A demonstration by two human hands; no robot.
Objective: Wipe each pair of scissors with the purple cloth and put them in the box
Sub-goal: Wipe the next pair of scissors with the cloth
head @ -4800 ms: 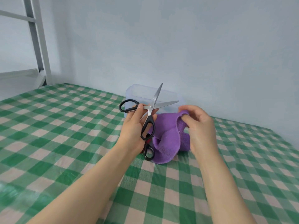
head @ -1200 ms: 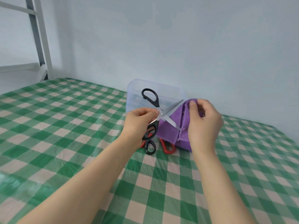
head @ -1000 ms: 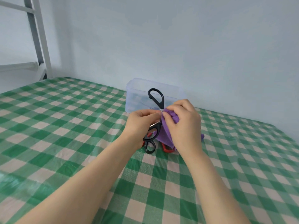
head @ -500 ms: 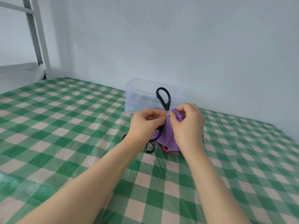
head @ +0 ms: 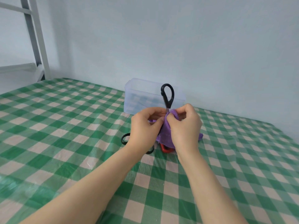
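Observation:
Black-handled scissors point(head: 167, 96) stand upright between my hands, one handle loop pointing up; the blades are hidden. My left hand point(head: 144, 126) grips the scissors near the pivot. My right hand point(head: 184, 126) pinches the purple cloth point(head: 166, 133) around them. The clear plastic box point(head: 140, 97) sits just behind, against the wall. Below my hands, a black handle loop point(head: 124, 138) and a red handle point(head: 165, 148) of other scissors show on the table, mostly hidden.
The table has a green-and-cream checked plastic cover point(head: 64, 126). A pale wall stands right behind the box. A grey metal frame post point(head: 36, 39) rises at the far left.
The scissors turned from lying spread open across my left hand to upright with one loop on top. My right hand brought the cloth in and closed it around the blades.

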